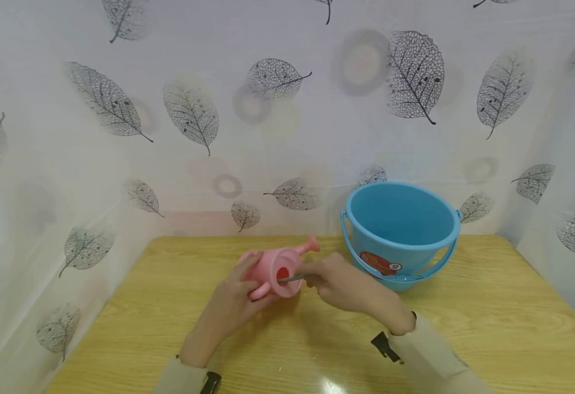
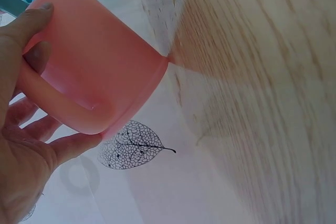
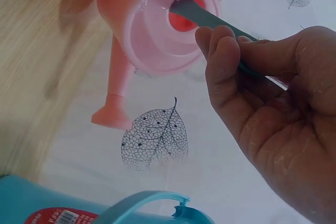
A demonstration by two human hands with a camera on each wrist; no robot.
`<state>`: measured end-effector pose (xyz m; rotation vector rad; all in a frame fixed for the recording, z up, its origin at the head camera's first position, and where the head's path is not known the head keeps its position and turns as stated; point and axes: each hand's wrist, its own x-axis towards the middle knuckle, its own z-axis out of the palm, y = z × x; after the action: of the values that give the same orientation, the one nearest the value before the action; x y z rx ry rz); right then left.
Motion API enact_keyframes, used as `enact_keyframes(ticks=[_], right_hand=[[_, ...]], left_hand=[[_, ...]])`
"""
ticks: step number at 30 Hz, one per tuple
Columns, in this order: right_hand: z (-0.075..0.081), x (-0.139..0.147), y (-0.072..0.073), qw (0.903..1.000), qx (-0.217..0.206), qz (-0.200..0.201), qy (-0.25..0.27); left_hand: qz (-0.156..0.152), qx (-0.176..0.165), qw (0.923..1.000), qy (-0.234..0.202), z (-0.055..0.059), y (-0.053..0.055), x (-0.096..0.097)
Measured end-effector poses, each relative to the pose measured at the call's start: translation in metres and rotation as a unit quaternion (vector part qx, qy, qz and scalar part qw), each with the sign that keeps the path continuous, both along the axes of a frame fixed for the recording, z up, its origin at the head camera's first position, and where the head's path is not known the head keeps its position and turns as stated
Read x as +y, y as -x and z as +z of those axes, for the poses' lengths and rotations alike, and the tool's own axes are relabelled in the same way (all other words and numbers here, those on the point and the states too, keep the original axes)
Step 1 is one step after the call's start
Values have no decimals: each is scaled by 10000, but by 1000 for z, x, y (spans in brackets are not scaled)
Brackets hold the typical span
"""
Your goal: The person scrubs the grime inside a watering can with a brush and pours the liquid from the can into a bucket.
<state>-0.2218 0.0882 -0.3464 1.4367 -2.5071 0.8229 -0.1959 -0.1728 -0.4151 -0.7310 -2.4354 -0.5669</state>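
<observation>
Pink watering can, tilted, red inside, flared spout

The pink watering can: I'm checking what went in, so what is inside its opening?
The pink watering can holds the tip of a thin green tool, pinched by the right hand, with something red behind it. Deeper inside is hidden.

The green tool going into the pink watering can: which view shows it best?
Right wrist: the green tool fills the frame, its tip inside the pink watering can. Head view shows a thin sliver; left wrist only a teal edge.
</observation>
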Motion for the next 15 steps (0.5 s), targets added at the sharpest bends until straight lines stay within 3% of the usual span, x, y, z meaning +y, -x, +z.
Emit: enact_keyframes(ticks=[11,15], right_hand=[[-1,-6,0,9998,110,-8,-143],[-8,-14,0,9982,542,-62,-241]], left_hand=[[-47,31,10000,16,-1,0,-1],[-55,35,10000,40,0,1,-1]])
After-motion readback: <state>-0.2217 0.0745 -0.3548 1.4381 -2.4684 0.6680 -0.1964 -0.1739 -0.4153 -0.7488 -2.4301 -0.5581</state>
